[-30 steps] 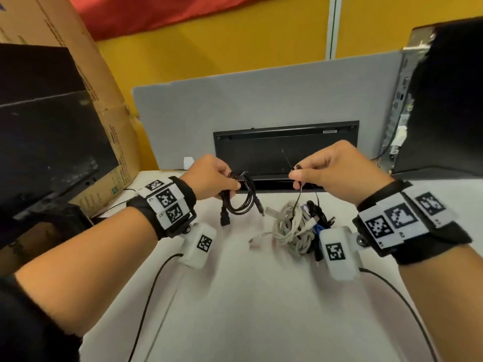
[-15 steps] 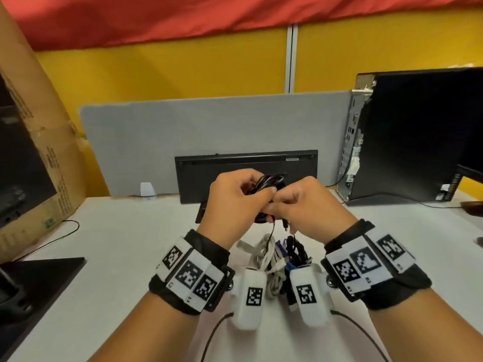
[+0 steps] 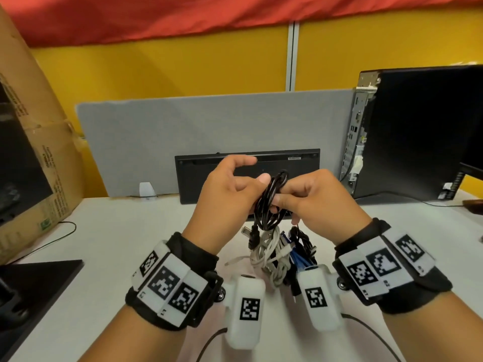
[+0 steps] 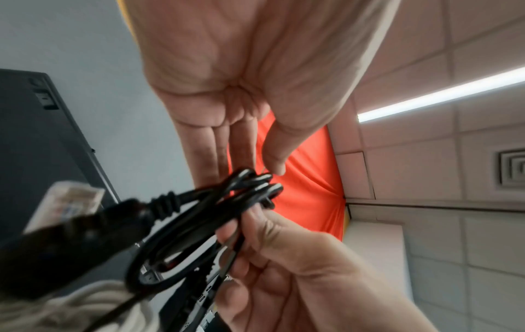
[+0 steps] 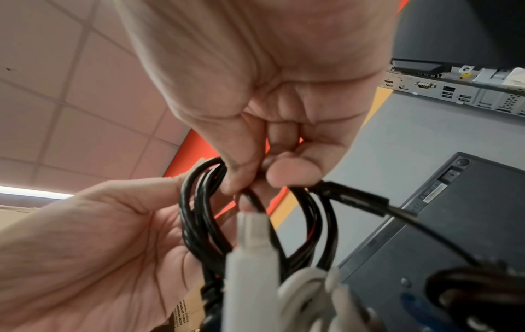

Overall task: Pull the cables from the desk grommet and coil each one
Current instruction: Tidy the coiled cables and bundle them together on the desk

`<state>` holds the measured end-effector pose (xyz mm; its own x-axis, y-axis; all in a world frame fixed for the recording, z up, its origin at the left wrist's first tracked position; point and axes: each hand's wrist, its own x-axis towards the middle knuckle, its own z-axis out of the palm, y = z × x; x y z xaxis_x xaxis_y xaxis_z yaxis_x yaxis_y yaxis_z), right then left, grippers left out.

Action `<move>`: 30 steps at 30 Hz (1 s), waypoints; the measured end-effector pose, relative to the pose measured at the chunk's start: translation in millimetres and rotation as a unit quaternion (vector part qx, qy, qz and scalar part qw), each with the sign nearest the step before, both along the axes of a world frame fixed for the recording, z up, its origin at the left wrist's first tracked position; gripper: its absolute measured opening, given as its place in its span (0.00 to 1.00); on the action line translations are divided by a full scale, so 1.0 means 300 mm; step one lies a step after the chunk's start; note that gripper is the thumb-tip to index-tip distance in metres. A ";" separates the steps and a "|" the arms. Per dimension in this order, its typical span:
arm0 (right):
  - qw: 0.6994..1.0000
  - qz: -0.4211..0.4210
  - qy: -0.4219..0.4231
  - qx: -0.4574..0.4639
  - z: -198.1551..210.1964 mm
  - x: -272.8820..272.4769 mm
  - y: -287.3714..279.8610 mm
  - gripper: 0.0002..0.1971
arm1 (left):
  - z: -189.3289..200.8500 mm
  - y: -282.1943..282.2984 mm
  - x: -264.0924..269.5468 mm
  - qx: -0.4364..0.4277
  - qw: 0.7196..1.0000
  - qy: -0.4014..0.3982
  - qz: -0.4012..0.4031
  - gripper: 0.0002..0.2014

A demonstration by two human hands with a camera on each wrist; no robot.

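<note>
A black cable coil [image 3: 269,205] hangs between my two hands above the desk. My right hand [image 3: 283,198] pinches its loops between thumb and fingers; the right wrist view shows this pinch [image 5: 250,177] on the coil [image 5: 199,213]. My left hand [image 3: 248,178] lies against the coil's left side with straight fingers, the thumb tip at the top loops. In the left wrist view the left hand's fingers [image 4: 210,152] are straight behind the coil [image 4: 199,224]. A plug dangles below the coil. No desk grommet is visible.
Under my hands a pile of white, blue and black cables [image 3: 274,257] lies on the white desk [image 3: 104,244]. A black keyboard [image 3: 300,165] leans on the grey divider. A PC tower [image 3: 418,131] stands right, a cardboard box [image 3: 39,152] left.
My hands, apart a second ago, came together at the coil. The right hand took hold of the loops, and the left hand's fingers have straightened off them.
</note>
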<state>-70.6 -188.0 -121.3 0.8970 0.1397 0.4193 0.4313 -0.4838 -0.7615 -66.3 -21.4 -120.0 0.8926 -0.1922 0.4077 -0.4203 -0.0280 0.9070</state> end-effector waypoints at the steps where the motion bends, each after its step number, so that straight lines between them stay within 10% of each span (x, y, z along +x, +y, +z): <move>1: 1.000 0.003 0.003 -0.001 0.003 -0.004 0.002 0.09 | 0.003 0.007 0.002 -0.005 1.000 0.016 -0.010 0.13; 8: 1.000 0.015 -0.021 -0.009 0.011 -0.018 0.007 0.10 | 0.006 0.044 0.003 -0.006 0.997 0.031 -0.076 0.08; 23: 0.996 -0.028 0.049 -0.071 0.043 -0.019 -0.032 0.14 | -0.002 0.036 0.015 -0.094 0.995 0.003 0.036 0.06; 30: 0.986 -0.026 0.056 0.156 0.063 -0.006 -0.071 0.06 | 0.000 0.057 0.027 -0.151 0.988 0.009 0.043 0.03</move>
<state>-72.4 -209.3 -102.5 0.9429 -0.0279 0.3320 0.3163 -0.2384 -0.9182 -58.2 -4.3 -120.0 0.9079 0.0122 0.4190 -0.4120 0.2099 0.8867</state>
